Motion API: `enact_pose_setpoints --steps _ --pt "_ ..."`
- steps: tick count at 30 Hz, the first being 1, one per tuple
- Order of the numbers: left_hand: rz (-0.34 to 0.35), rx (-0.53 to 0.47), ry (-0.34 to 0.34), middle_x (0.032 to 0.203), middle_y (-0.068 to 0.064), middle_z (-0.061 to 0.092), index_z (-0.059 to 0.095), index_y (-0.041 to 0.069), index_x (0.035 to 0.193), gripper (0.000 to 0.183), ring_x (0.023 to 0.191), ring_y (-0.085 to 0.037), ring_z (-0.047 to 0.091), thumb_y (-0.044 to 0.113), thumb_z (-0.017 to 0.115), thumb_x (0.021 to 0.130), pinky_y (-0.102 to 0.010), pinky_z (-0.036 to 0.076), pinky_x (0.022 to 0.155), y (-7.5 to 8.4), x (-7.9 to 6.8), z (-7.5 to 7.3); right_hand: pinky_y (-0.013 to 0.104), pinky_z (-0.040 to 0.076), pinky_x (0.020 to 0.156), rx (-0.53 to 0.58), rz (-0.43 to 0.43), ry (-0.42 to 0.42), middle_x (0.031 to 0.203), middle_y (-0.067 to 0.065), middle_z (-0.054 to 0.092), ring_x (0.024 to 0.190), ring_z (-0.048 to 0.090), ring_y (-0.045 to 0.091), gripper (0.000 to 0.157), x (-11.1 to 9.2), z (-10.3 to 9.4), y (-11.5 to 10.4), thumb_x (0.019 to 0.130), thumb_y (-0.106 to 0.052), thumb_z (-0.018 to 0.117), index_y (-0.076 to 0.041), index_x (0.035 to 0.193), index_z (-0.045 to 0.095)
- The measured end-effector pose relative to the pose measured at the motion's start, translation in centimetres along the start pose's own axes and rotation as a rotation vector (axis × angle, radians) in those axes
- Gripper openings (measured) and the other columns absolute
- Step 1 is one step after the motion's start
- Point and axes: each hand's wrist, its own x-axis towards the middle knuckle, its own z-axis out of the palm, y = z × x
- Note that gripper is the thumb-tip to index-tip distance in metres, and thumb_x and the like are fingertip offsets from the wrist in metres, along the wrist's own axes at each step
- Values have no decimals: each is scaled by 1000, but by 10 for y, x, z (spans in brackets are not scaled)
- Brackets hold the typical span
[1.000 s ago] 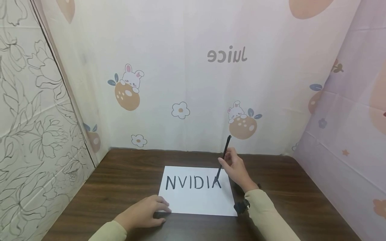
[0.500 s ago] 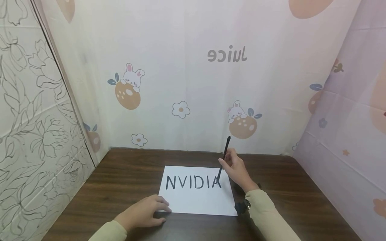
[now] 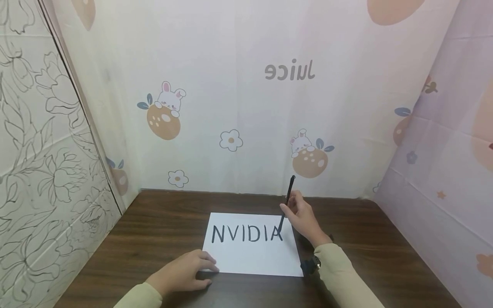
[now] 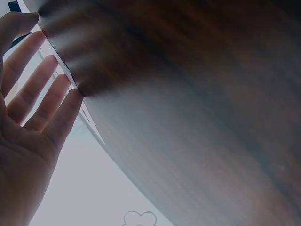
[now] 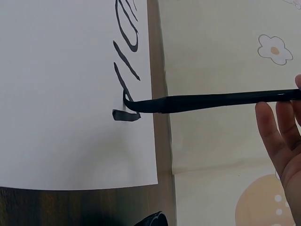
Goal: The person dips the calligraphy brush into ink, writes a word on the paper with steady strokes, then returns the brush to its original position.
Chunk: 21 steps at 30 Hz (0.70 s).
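Observation:
A white sheet of paper (image 3: 250,260) lies on the table, bearing the black brushed letters NVIDIA (image 3: 252,233). My right hand (image 3: 302,217) pinches a black writing brush (image 3: 290,188) by its handle, which leans slightly to the right. In the right wrist view, the soft bent tip of the brush (image 5: 202,102) touches the paper inside the last letter, between the two strokes of the A. My left hand (image 3: 188,269) rests at the sheet's lower left corner, fingertips on the paper and thumb on the wood. Its fingers (image 4: 49,110) look nearly straight in the left wrist view.
Dark wooden table (image 3: 154,226) surrounds the sheet. A printed curtain (image 3: 239,94) stands close behind its back edge, and more patterned cloth (image 3: 42,141) closes off both sides. A dark watch-like band (image 3: 310,265) sits on the right wrist beside the sheet's lower right corner.
My right hand has shifted the brush a little to the right across the final A, where a short crossbar now shows. The left hand and the paper have stayed in place.

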Motion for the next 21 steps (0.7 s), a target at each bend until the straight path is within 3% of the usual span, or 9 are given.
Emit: enact_pose_setpoints --steps 13,21 --pt "21 9 10 112 7 67 77 22 108 20 104 -11 62 26 75 88 -32 54 88 0 0 0 34 56 67 -9 -28 5 90 1 58 75 61 16 28 1 0 6 97 -16 67 -14 117 47" --pt "30 15 22 111 7 67 77 21 107 20 104 -11 62 26 76 87 -32 54 88 -1 0 1 33 55 66 -16 -27 9 88 1 56 74 60 16 29 2 -1 7 96 -14 67 -10 117 48"
